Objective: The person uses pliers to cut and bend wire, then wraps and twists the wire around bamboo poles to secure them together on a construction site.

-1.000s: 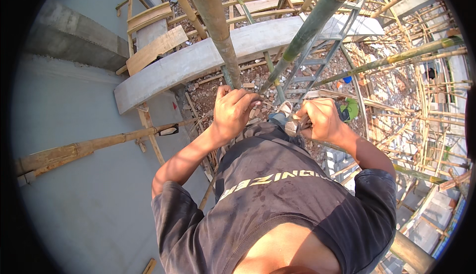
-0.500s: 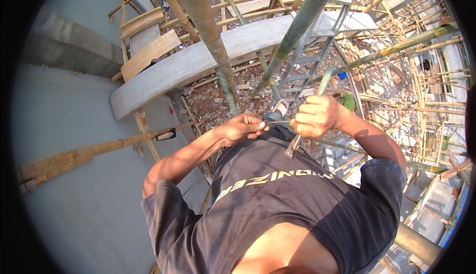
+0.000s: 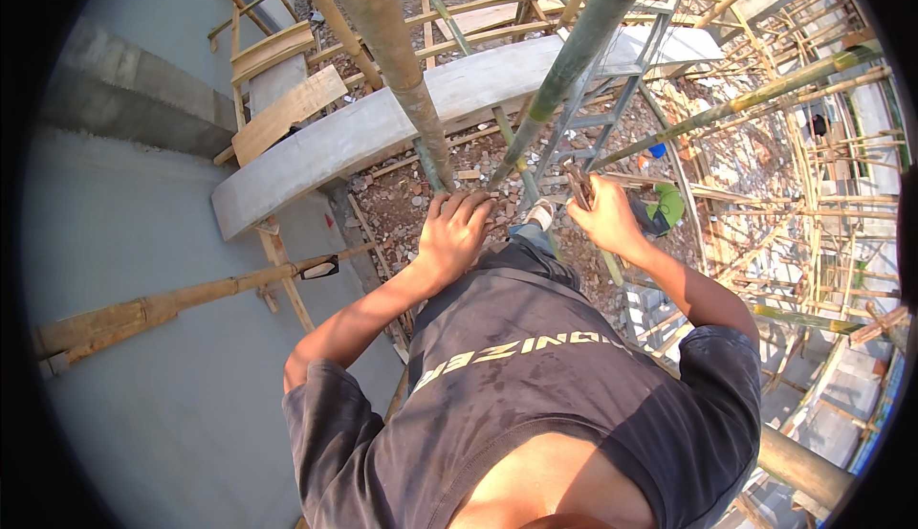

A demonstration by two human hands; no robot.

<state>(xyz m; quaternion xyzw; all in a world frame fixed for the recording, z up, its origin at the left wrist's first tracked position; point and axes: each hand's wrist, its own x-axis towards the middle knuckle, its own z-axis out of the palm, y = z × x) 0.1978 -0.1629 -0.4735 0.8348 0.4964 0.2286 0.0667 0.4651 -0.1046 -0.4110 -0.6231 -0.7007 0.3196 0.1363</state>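
Note:
In my right hand [image 3: 612, 218] is a hammer [image 3: 579, 185], its metal head up beyond my thumb and its greenish handle pointing down below the fist. My left hand [image 3: 455, 232] is back-side up at the foot of a thick upright bamboo pole [image 3: 406, 89]. Its fingers bend over and hide their tips, so what they hold there is out of sight. To the right of that pole, a greener bamboo pole [image 3: 574, 65] slants down between my two hands.
A curved concrete beam [image 3: 325, 146] runs across in front. A metal ladder [image 3: 593, 120] leans behind the poles. Someone in a green top [image 3: 665, 206] is below on the right. A horizontal bamboo pole [image 3: 163, 299] crosses the left, beside a grey wall [image 3: 124, 414]. Rubble lies far below.
My hands have moved apart and forward. The thin wire stretched between them no longer shows. The hammer has turned from head-down to head-up, and my left hand has reached the pole's foot.

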